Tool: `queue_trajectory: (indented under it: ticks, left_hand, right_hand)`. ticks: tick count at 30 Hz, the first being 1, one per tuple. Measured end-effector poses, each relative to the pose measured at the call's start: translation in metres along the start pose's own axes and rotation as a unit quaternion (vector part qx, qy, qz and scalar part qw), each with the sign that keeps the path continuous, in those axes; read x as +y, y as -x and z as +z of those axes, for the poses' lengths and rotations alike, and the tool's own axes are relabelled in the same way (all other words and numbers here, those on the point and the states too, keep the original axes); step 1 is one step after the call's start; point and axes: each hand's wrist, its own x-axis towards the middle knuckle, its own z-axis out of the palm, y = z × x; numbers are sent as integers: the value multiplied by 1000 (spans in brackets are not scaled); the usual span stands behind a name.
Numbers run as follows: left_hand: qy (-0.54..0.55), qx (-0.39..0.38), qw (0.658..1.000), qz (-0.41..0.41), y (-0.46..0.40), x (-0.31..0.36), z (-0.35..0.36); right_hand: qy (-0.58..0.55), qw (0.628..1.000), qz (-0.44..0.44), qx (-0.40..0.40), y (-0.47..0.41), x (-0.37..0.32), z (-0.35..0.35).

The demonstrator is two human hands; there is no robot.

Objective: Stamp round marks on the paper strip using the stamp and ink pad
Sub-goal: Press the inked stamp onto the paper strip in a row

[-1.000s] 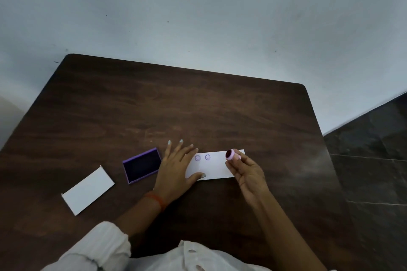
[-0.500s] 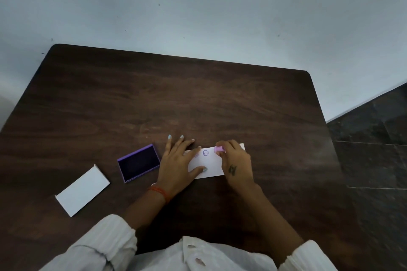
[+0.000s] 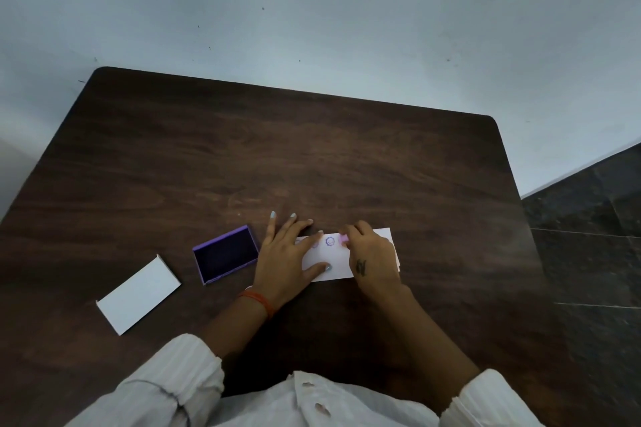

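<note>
A white paper strip (image 3: 338, 258) lies on the dark wooden table (image 3: 277, 156), with round purple marks near its top edge. My left hand (image 3: 289, 253) lies flat with fingers spread on the strip's left end, partly covering the marks. My right hand (image 3: 369, 256) grips a small pink stamp (image 3: 343, 239) and presses it down on the strip, just right of the rightmost visible mark (image 3: 329, 241). The open purple ink pad (image 3: 225, 253) sits on the table left of my left hand.
A white lid or card (image 3: 138, 295) lies at the front left of the table. The table's right edge drops to a dark tiled floor (image 3: 589, 253). A pale wall stands behind the far edge.
My right hand turned the stamp face down and lowered it from above the strip's right end onto the paper beside the second mark. My left hand stayed on the strip.
</note>
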Motion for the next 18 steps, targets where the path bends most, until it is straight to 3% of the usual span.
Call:
queue_trajectory:
  ticks: [18]
  left_hand:
    - [7,-6,1000,-3,1,-3,4]
  right_hand:
    - [12,999,-47,20,-5,1,5]
